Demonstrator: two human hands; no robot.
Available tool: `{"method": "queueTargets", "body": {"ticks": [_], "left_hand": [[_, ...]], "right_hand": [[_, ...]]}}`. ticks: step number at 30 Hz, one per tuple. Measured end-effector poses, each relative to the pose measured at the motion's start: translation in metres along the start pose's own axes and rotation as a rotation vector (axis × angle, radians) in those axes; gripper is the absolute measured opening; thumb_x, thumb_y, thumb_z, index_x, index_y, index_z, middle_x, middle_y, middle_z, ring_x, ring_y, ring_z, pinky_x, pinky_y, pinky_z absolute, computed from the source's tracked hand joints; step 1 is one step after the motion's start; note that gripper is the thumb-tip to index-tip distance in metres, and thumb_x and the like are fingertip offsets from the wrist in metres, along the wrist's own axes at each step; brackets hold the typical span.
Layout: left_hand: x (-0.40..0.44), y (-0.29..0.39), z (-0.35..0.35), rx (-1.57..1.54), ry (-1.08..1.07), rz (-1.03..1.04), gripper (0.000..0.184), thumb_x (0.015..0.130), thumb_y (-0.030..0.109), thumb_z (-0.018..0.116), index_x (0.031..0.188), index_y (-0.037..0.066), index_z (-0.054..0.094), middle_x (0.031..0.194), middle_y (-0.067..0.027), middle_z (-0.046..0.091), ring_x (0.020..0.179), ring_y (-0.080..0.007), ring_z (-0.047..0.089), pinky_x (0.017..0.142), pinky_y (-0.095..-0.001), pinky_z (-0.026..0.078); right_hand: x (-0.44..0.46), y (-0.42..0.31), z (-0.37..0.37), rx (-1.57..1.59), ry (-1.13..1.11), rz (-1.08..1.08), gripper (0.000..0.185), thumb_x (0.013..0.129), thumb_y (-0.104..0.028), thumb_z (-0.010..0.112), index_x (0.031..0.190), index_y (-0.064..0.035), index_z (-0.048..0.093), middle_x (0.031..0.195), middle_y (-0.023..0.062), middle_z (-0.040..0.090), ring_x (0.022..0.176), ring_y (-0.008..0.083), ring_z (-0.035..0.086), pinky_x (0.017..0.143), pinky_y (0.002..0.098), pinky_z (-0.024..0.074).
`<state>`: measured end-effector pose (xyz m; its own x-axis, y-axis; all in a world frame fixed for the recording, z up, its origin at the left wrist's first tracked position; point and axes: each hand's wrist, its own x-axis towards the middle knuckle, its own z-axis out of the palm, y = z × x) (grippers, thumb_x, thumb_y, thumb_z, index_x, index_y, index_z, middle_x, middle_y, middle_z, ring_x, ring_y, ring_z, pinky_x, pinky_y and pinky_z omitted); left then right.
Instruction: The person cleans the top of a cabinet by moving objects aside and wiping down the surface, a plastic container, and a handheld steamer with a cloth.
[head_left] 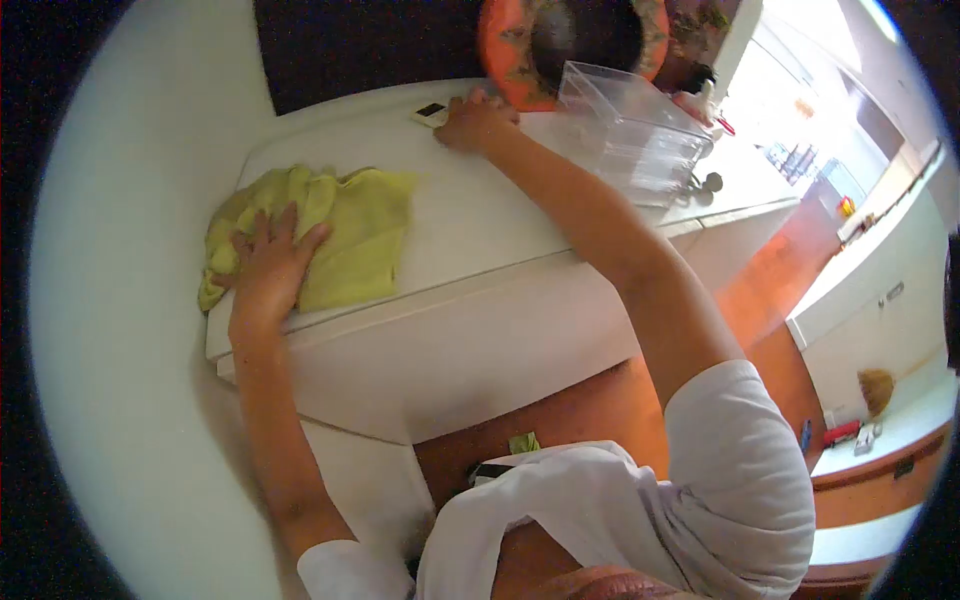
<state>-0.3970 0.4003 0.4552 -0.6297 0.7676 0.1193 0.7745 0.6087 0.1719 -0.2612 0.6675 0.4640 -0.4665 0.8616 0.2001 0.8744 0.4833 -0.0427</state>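
While the left hand is resting palm-down on a yellow-green cloth, its fingers spreading open rather than gripping, the right hand is resting with bent fingers just left of a clear box; whether it is holding anything, the view is not telling. The cloth is lying well left of the box, on a smooth white cabinet top. Good handling is probably calling for a flat palm, even pressure and smoothed folds, with the right hand minding a small pale device that is sitting beside it, also left of the box. The fabric is looking soft, bunching into ridges around the fingers and flattening toward the box, whose see-through walls are showing straight edges. Behind it, a patterned orange ring is curving around a dark centre.
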Motion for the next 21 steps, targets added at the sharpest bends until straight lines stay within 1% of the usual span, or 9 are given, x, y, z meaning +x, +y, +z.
{"method": "queueTargets", "body": {"ticks": [2, 5, 8, 11, 16, 18, 19, 20, 21], "left_hand": [[0.002, -0.002, 0.002, 0.000, 0.004, 0.023, 0.074, 0.082, 0.068, 0.034, 0.141, 0.026, 0.024, 0.149, -0.0102, 0.015, 0.136, -0.0387, 0.008, 0.098, -0.0704, 0.004], [0.004, -0.005, 0.004, -0.026, 0.027, 0.051, 0.072, 0.083, 0.068, 0.032, 0.140, 0.024, 0.029, 0.148, -0.0119, 0.017, 0.136, -0.0401, 0.009, 0.096, -0.0722, 0.003], [-0.001, -0.006, 0.002, -0.030, 0.037, 0.048, 0.072, 0.083, 0.068, 0.032, 0.140, 0.025, 0.028, 0.148, -0.0118, 0.017, 0.136, -0.0400, 0.009, 0.096, -0.0721, 0.004], [-0.003, -0.002, 0.001, 0.005, 0.020, 0.027, 0.071, 0.083, 0.067, 0.032, 0.140, 0.026, 0.027, 0.148, -0.0116, 0.016, 0.136, -0.0394, 0.009, 0.096, -0.0721, 0.005], [0.000, 0.004, -0.001, 0.048, 0.014, -0.010, 0.066, 0.085, 0.064, 0.034, 0.140, 0.028, 0.027, 0.149, -0.0114, 0.016, 0.135, -0.0394, 0.012, 0.095, -0.0727, 0.006], [-0.008, 0.016, -0.004, 0.175, 0.125, 0.006, 0.063, 0.086, 0.057, 0.041, 0.140, 0.028, 0.027, 0.148, -0.0124, 0.016, 0.135, -0.0382, 0.015, 0.098, -0.0698, 0.009], [-0.013, 0.026, -0.008, 0.144, 0.181, 0.071, 0.063, 0.086, 0.053, 0.045, 0.141, 0.027, 0.026, 0.148, -0.0133, 0.016, 0.135, -0.0375, 0.017, 0.100, -0.0648, 0.010], [-0.017, 0.035, -0.011, 0.118, 0.235, 0.138, 0.063, 0.086, 0.048, 0.048, 0.141, 0.026, 0.026, 0.148, -0.0142, 0.016, 0.135, -0.0367, 0.018, 0.102, -0.0598, 0.012], [-0.027, 0.052, -0.018, -0.003, 0.285, 0.262, 0.064, 0.086, 0.044, 0.050, 0.142, 0.023, 0.024, 0.148, -0.0154, 0.016, 0.135, -0.0357, 0.019, 0.106, -0.0511, 0.014]], "right_hand": [[-0.001, 0.010, 0.007, 0.040, 0.019, -0.035, 0.064, 0.081, -0.045, 0.047, 0.132, -0.0073, 0.037, 0.131, 0.0193, 0.036, 0.122, 0.0408, 0.037, 0.094, 0.0573, 0.0343], [-0.046, 0.007, -0.029, -0.066, -0.047, -0.118, 0.061, 0.079, -0.037, 0.052, 0.128, -0.0032, 0.040, 0.123, 0.0209, 0.046, 0.112, 0.0380, 0.049, 0.090, 0.0487, 0.0427], [-0.032, 0.023, -0.009, 0.082, 0.002, -0.167, 0.057, 0.075, -0.030, 0.057, 0.121, -0.0002, 0.045, 0.107, 0.0199, 0.057, 0.098, 0.0368, 0.058, 0.079, 0.0450, 0.0494], [-0.051, 0.033, -0.012, -0.035, 0.226, -0.325, 0.050, 0.072, -0.024, 0.060, 0.114, 0.0015, 0.048, 0.093, 0.0191, 0.061, 0.085, 0.0357, 0.062, 0.072, 0.0435, 0.0514], [-0.092, 0.047, -0.021, 0.093, 0.370, -0.416, 0.058, 0.069, -0.022, 0.067, 0.117, 0.0006, 0.044, 0.090, 0.0203, 0.059, 0.082, 0.0355, 0.061, 0.069, 0.0444, 0.0512], [-0.120, 0.052, -0.043, 0.165, 0.441, -0.486, 0.064, 0.068, -0.024, 0.068, 0.121, -0.0002, 0.041, 0.091, 0.0209, 0.058, 0.082, 0.0359, 0.061, 0.068, 0.0444, 0.0512], [-0.138, 0.059, -0.059, 0.211, 0.491, -0.530, 0.067, 0.068, -0.026, 0.069, 0.122, -0.0009, 0.040, 0.092, 0.0212, 0.057, 0.082, 0.0360, 0.061, 0.069, 0.0440, 0.0512], [-0.155, 0.068, -0.076, 0.244, 0.605, -0.557, 0.060, 0.066, -0.025, 0.070, 0.114, -0.0007, 0.044, 0.089, 0.0199, 0.058, 0.079, 0.0346, 0.062, 0.064, 0.0427, 0.0521], [-0.169, 0.080, -0.094, 0.276, 0.718, -0.585, 0.053, 0.064, -0.024, 0.072, 0.105, -0.0005, 0.048, 0.086, 0.0185, 0.058, 0.076, 0.0332, 0.063, 0.060, 0.0414, 0.0530]]}}
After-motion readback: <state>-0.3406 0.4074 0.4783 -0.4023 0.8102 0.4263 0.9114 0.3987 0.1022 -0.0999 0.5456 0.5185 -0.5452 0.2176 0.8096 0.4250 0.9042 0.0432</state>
